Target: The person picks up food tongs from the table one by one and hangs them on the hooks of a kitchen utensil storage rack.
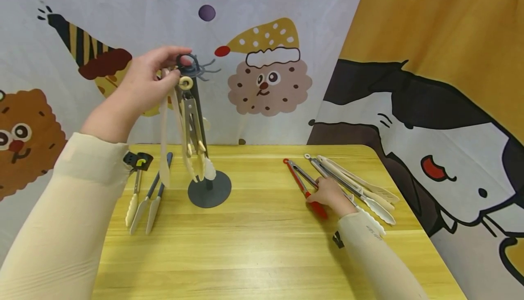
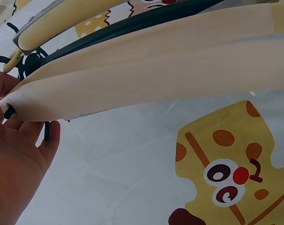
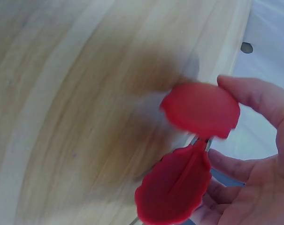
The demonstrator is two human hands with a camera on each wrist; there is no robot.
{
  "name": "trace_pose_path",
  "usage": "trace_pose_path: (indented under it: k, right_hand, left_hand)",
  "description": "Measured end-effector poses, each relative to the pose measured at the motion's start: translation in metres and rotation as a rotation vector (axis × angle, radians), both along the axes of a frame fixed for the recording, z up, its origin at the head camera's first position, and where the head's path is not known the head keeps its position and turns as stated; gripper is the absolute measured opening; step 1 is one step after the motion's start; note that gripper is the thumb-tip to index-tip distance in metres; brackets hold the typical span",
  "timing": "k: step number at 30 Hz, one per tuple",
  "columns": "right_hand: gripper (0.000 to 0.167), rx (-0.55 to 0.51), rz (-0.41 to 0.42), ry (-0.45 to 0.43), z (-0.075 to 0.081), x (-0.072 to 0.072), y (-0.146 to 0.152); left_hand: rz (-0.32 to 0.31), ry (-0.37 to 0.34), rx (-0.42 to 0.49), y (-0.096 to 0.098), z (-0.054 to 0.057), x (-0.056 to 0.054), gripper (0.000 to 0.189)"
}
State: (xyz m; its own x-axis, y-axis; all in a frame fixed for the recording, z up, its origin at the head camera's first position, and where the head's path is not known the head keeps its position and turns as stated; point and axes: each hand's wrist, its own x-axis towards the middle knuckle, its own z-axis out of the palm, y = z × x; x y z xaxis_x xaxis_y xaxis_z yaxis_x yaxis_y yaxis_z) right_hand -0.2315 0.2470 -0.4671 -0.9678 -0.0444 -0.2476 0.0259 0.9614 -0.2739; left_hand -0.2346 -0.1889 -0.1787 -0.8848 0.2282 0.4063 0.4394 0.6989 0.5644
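At ten o'clock, the left hand point(image 1: 152, 76) grips the dark stand point(image 1: 218, 193) (beige tongs point(image 1: 163, 138) hang there). At four o'clock, the right hand point(image 1: 330, 195) pinches red tongs point(image 3: 174, 185).

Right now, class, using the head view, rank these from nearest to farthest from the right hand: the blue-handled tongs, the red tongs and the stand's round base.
1. Red tongs: in the grip of the right hand.
2. Stand's round base: well to that hand's left.
3. Blue-handled tongs: farther left, past the base.
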Motion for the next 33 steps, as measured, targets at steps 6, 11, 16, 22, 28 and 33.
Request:
trace_pose_path:
  k: [6, 11, 16, 22, 28, 33]
  right_hand:
    - [0.065, -0.086, -0.026, -0.015, -0.0005, -0.0011, 0.0034]
    - [0.059, -0.095, -0.045, -0.016, -0.0009, -0.0010, 0.0031]
    - [0.054, -0.052, -0.023, -0.010, 0.0001, -0.0001, 0.0006]
    - [0.044, 0.005, -0.004, -0.033, 0.0020, 0.0023, -0.0018]
    - [0.037, 0.019, -0.001, -0.020, 0.0014, 0.0013, -0.0016]
    - [0.041, 0.034, 0.015, -0.010, 0.0027, 0.0007, -0.0028]
  left_hand:
    - [-0.002, 0.006, 0.002, 0.0005, -0.0002, -0.0006, 0.045]
    - [-0.001, 0.010, -0.001, -0.0003, 0.0001, -0.0006, 0.045]
    - [-0.014, 0.012, -0.001, -0.0021, -0.0006, -0.0014, 0.044]
    - [-0.026, 0.014, -0.008, -0.0028, -0.0011, -0.0019, 0.044]
    - [-0.023, 0.027, -0.022, -0.0029, -0.0010, -0.0015, 0.045]
    - [-0.023, 0.032, -0.036, -0.0033, -0.0007, -0.0007, 0.045]
